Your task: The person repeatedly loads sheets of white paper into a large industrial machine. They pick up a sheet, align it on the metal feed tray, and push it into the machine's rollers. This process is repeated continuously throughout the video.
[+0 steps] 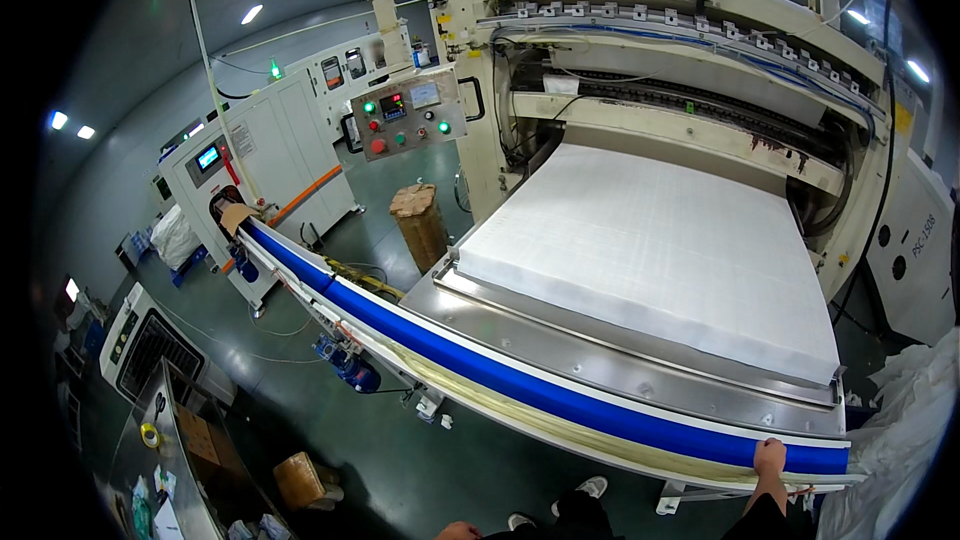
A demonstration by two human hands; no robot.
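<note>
My right hand (770, 458) is at the right end of a long blue conveyor belt (600, 422), over its near side. Its fingers are curled closed, and whatever they may hold is hidden. Only a small part of my left hand (460, 532) shows at the lower edge, short of the conveyor, with its fingers out of sight. Beyond the belt, a thick white block of stacked sheets (650, 240) lies on a steel bed (560, 345). Its far end reaches under the crossbeam of a large cream machine (690, 130).
A control panel (410, 115) with lit buttons hangs left of the machine. A cardboard-wrapped bundle (416, 225) stands behind the belt. White plastic film (890, 440) is heaped at the right. A steel table (150, 450) and a brown box (300, 480) are at lower left.
</note>
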